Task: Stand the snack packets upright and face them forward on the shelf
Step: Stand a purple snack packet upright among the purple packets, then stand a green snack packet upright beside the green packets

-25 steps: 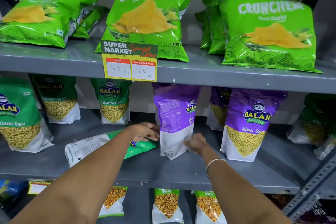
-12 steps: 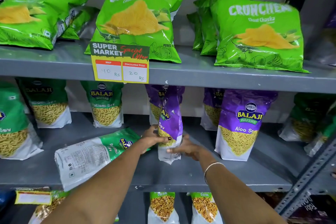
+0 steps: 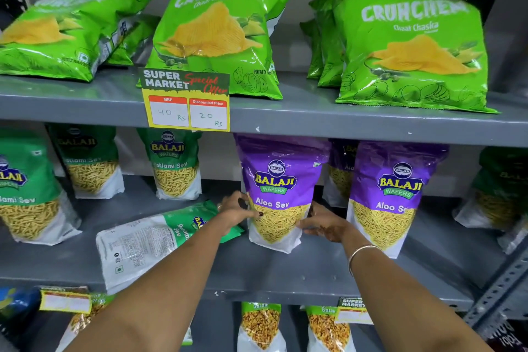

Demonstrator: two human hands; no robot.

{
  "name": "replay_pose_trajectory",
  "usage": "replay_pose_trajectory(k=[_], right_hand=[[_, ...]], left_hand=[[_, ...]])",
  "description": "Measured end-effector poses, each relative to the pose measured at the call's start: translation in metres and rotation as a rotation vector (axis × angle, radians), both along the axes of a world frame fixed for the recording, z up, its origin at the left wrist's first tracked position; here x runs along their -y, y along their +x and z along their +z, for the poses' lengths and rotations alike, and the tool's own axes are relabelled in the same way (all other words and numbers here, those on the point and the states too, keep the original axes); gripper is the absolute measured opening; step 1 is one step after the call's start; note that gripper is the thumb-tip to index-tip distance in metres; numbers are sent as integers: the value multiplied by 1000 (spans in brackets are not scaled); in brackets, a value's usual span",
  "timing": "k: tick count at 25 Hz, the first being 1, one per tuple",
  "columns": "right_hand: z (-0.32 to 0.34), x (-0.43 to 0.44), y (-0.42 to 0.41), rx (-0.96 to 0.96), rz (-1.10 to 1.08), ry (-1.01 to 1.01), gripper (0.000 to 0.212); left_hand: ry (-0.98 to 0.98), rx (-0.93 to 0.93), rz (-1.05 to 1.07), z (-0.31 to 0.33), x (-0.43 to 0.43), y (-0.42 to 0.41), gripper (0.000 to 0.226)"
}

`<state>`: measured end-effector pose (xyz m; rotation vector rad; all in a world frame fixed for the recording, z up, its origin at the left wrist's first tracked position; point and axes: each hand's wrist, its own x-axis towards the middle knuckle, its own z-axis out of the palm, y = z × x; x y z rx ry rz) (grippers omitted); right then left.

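Both my left hand (image 3: 235,213) and right hand (image 3: 323,226) grip the upright purple Aloo Sev packet (image 3: 278,194) mid-shelf, while the green packet (image 3: 160,240) (lying flat, long axis sideways) sits just under my left wrist, nearest that hand.

Counted by kind, clock positions across the view:

Green Crunchem chip bags (image 3: 220,31), top shelf, 10 to 2 o'clock: at least six are seen, the rear ones partly hidden.

Purple Aloo Sev packets (image 3: 278,188), 3 o'clock: three are counted.

Green Ratlami Sev packets (image 3: 174,163), 9 o'clock: three upright, one lying flat (image 3: 154,243).

Garam packets (image 3: 260,326), 6 o'clock: two clearly seen.

Price tags (image 3: 185,100): three.

Hands: two.
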<state>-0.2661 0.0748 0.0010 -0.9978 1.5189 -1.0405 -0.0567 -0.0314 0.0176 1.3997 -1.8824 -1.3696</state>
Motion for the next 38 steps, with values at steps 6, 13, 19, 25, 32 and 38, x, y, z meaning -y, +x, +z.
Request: replay_pose_trajectory(k=[6,13,19,25,32,38], right_hand=[[-5,11,8,73,107,-149,66],[-1,6,-6,-283,176,522,19],[-11,31,96,43,194,656,25],[-33,76,231,409,-493,243,22],[13,93,264,406,-700,-8,18],[90,123,277,190,-591,-280,25]], left_hand=[[40,-125,-5,-10,0,0,57],[-22,156,-178,-4,10,29,69],[-189,573,-182,2,69,160,64],[418,204,-136,-9,121,268,48],[482,281,-419,3,117,287,10],[126,223,-341,2,130,282,66]])
